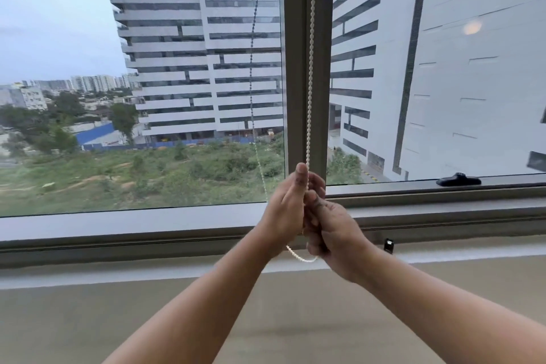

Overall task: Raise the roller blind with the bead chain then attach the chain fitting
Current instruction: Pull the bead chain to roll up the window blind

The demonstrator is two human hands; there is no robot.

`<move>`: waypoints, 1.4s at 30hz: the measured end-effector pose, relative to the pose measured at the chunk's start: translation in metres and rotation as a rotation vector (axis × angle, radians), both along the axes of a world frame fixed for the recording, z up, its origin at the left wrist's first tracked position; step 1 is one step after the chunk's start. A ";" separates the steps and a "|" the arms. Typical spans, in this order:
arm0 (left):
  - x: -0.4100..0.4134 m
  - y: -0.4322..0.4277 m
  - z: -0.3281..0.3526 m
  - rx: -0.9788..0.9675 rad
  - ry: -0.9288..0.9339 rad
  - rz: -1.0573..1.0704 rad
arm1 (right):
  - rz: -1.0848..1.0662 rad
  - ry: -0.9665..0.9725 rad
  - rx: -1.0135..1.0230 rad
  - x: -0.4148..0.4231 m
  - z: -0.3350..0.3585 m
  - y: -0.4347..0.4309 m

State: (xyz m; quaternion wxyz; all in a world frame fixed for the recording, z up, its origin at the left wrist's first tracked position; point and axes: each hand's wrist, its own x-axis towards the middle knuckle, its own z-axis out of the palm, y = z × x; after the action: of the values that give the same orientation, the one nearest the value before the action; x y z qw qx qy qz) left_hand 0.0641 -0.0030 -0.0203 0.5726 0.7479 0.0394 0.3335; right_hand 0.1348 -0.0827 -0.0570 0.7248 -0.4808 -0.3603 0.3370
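Before you the window frame [307, 38] splits two broad panes, its sill [147, 227] running below. Down the upright hangs the bead chain [310, 68], its bottom loop sagging under your wrists. Your left hand [285, 210] and right hand [331, 224] press together — both closed around that chain.

Black window handle [458, 180], grey mullion [295, 68]

The bead chain [310, 68] is creamy white against the grey-brown window frame [298, 68]. The window handle [458, 180] is black. Outside, the building [201, 53] is banded in white and dark grey stripes, above green scrub and a blue fence [97, 134].
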 end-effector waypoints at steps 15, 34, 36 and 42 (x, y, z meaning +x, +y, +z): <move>0.014 -0.004 0.064 -0.218 -0.266 -0.028 | 0.003 -0.050 -0.128 -0.021 -0.045 0.006; 0.010 0.000 -0.086 -0.179 -0.060 0.119 | -0.098 -1.902 -0.823 0.019 -0.022 -0.018; 0.010 -0.004 -0.093 -0.201 -0.075 0.100 | -0.159 -1.788 -0.723 0.025 -0.006 -0.015; 0.011 -0.015 -0.095 -0.271 -0.077 0.072 | -0.117 -0.603 -0.309 0.033 0.052 0.001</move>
State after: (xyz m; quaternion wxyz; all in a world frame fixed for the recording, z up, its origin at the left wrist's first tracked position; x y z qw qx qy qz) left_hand 0.0755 -0.0179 -0.1150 0.6572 0.6483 0.0888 0.3740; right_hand 0.1683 -0.0816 -0.0051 0.5224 -0.6829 -0.4747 0.1882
